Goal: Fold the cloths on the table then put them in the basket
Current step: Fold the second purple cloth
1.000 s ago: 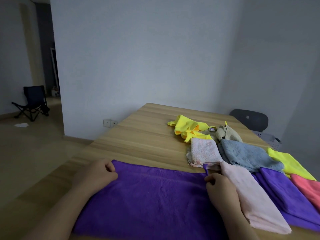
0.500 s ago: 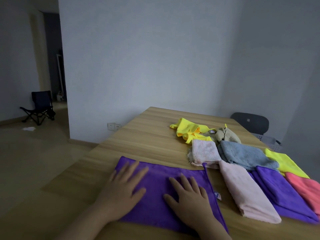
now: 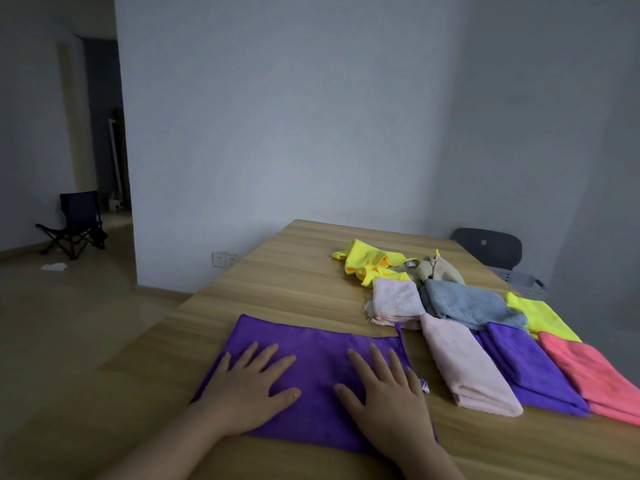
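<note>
A purple cloth (image 3: 318,344) lies folded flat on the wooden table (image 3: 277,282) in front of me. My left hand (image 3: 249,386) presses flat on its left half with fingers spread. My right hand (image 3: 384,393) presses flat on its right half. To the right lie folded cloths side by side: pale pink (image 3: 467,365), purple (image 3: 533,365), coral (image 3: 595,375). Behind them sit a light pink cloth (image 3: 394,299), a blue cloth (image 3: 467,303), a yellow-green cloth (image 3: 540,317), a crumpled yellow cloth (image 3: 370,261) and a beige cloth (image 3: 436,268). A grey basket (image 3: 519,280) shows past the table's far right edge.
A dark chair back (image 3: 488,245) stands behind the table's far right corner, next to the basket. A folding chair (image 3: 74,223) stands on the floor far left near a doorway. A wall socket (image 3: 223,259) sits low on the wall.
My hands let go of the purple cloth's far edge and now lie flat on it with fingers spread. The cloth looks narrower than one second ago.
</note>
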Demonstrator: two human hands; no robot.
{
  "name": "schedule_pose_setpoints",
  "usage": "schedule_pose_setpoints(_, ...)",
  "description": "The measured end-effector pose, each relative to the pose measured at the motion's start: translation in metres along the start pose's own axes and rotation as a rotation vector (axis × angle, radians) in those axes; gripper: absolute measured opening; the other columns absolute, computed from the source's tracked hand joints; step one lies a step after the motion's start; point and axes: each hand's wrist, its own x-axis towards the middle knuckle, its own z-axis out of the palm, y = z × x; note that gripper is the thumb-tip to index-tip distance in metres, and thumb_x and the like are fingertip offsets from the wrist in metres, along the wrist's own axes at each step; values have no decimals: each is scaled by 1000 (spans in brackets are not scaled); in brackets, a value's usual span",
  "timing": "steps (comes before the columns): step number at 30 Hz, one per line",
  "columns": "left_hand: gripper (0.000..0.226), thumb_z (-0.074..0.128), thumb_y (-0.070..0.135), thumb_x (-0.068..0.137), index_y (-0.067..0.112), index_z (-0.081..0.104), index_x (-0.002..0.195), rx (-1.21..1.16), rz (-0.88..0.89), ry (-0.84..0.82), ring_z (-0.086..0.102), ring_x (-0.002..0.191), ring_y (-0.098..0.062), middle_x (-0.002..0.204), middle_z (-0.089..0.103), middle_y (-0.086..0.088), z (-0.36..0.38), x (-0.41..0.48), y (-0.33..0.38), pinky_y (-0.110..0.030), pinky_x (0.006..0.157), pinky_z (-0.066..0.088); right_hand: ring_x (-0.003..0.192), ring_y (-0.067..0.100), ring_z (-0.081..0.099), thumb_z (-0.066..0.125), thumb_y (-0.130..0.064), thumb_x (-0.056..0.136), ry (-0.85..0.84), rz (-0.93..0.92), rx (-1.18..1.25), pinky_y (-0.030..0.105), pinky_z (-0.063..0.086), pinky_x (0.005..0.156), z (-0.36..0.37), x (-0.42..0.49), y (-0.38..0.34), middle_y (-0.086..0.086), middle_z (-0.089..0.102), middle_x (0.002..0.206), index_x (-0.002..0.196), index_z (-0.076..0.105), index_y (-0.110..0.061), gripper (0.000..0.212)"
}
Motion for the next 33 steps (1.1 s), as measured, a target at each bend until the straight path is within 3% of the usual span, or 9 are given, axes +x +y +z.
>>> schedule_pose_setpoints(6,66,14,72,86,48,-3,145,11,-21,-53,-14,144,-16,157,-10,12,6,9,0,-47,115,-7,146,20,1,17,-73,86,-97,24,11,43,2,116,-2,18,8,-7,6,158,145,14,-44,66)
schedule_pose_setpoints(10,66,14,72,86,47,-1,145,2,-48,-32,-12,145,-18,158,-8,11,6,23,5,-48,115,-6,142,18,18,26,-56,94,45,75,86,43,16,114,-6,34,18,-5,27,152,142,30,-34,52)
schedule_pose_setpoints(13,65,14,72,86,47,1,145,-14,-64,-3,-11,145,-18,158,-6,12,5,35,7,-48,115,-5,125,22,40,34,-36,97,197,216,131,38,35,102,-8,43,24,3,47,135,126,46,-19,36)
schedule_pose_setpoints(15,65,15,72,86,47,2,145,-16,-53,8,-10,145,-17,158,-6,12,5,45,8,-48,115,-5,117,25,43,33,-29,97,232,303,128,36,36,96,-10,48,26,7,49,128,119,48,-14,30)
schedule_pose_setpoints(19,68,24,75,84,50,5,144,-34,-9,-73,-9,145,-16,158,-5,13,-1,62,4,-47,114,-4,120,29,39,36,-31,95,241,407,63,35,34,98,-14,56,28,13,48,127,118,46,-10,33)
schedule_pose_setpoints(22,67,37,76,79,55,19,139,-113,-8,-166,0,144,-15,156,6,19,-17,74,-8,-48,112,0,119,29,45,44,-41,92,218,459,84,33,39,94,-18,61,33,13,50,126,118,45,-8,42)
schedule_pose_setpoints(26,50,38,75,80,56,39,126,-110,32,53,24,130,-11,141,31,24,-14,78,-15,-41,103,15,106,27,57,53,-46,87,109,449,198,31,42,80,-27,64,45,10,62,112,107,52,-8,43)
schedule_pose_setpoints(29,57,32,75,81,56,26,135,-64,89,63,13,137,-11,148,21,22,-4,77,-19,-42,107,13,91,25,61,56,-41,83,72,415,277,29,43,73,-32,65,48,7,67,96,94,60,-11,32)
schedule_pose_setpoints(33,68,27,77,81,52,9,142,-33,27,-37,-10,144,-12,157,-1,16,-6,76,-26,-48,114,-2,91,27,60,59,-36,79,79,423,345,35,48,78,-35,66,49,8,63,98,98,52,-10,33)
